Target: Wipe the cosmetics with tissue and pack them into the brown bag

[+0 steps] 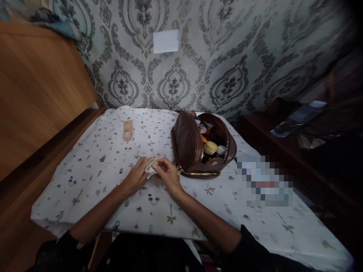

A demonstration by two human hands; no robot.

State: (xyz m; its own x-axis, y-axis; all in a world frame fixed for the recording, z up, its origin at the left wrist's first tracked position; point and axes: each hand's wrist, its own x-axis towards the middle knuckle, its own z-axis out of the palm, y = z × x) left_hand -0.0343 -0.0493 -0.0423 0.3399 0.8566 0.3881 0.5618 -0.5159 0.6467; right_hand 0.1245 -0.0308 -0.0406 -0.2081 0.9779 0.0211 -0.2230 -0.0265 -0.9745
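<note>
Just left of the brown makeup bag point(185, 145), my two hands meet over the table. My left hand point(138, 174) is closed around a small crumpled white thing point(149, 170), perhaps tissue or wrapping. The fingers of my right hand point(169, 174) pinch at the same white thing, where a small yellowish part shows; its exact kind I cannot make out. The bag stands unzipped, with a yellow-lidded jar point(210, 147) and several other cosmetics inside. Farther back on the left lies a beige cosmetic tube point(127, 132), apart from both hands.
A white cloth with small printed motifs covers the table point(93, 189). A blurred-out flat item point(263, 183) lies at its right. Wooden furniture point(42, 83) borders the left side. Behind is a patterned wall point(176, 83) bearing a white card point(166, 41).
</note>
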